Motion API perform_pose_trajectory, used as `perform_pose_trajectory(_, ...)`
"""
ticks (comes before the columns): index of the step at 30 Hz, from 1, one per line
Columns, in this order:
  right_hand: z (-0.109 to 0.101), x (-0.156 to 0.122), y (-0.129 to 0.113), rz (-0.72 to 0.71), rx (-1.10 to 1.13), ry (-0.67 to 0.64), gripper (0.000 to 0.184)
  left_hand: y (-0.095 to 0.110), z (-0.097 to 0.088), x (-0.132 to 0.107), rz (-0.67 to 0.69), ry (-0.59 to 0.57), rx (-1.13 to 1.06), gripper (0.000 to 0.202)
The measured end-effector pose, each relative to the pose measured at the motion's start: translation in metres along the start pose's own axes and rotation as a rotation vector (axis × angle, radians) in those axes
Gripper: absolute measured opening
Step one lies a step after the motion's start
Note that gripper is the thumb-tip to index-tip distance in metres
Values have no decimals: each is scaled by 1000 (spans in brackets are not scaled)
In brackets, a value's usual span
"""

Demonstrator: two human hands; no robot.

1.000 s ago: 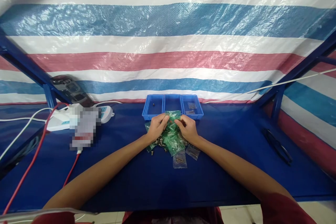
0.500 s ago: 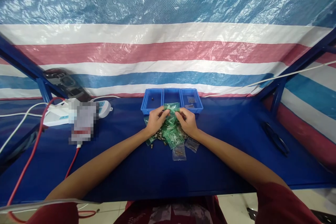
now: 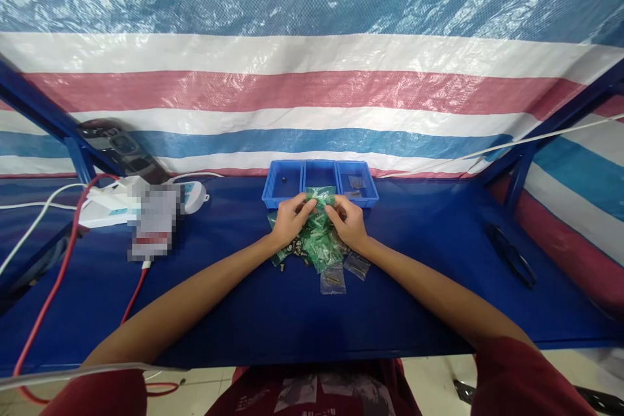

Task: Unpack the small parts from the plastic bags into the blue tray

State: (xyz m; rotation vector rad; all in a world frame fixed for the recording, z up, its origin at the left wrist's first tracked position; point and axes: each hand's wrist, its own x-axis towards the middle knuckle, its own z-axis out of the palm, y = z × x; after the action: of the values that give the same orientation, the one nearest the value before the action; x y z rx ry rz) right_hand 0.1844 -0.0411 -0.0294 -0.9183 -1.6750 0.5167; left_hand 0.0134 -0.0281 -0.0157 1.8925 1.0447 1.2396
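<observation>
Both hands meet over a heap of small green plastic bags (image 3: 319, 244) on the blue table. My left hand (image 3: 288, 221) and my right hand (image 3: 348, 222) are closed, each pinching one end of a green bag (image 3: 320, 196) held up just in front of a blue three-compartment tray (image 3: 320, 182). Two small clear bags (image 3: 333, 279) with dark parts lie just nearer to me than the heap.
A white power strip (image 3: 190, 195) with white and red cables lies at the left, with a dark device (image 3: 121, 149) behind it. Black scissors (image 3: 513, 255) lie at the right. A striped tarp forms the back wall. Blue frame bars stand at both sides.
The view has tilted slightly, so everything sits a little higher in the frame. Both hands stay pinched on the green bag over the heap.
</observation>
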Motion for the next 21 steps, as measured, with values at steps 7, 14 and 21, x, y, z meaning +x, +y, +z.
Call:
perform_pose_trajectory(7, -1, -1, 1, 18, -21, -7, 19, 0, 2, 0, -12, 2, -19, 29)
perform_pose_trajectory(14, -1, 1, -3, 18, -22, -9, 19, 3, 0, -1, -6, -5, 9, 30)
perform_pose_trajectory(21, 1, -2, -2, 13, -11, -14, 20, 2, -1, 0, 9, -13, 17, 30)
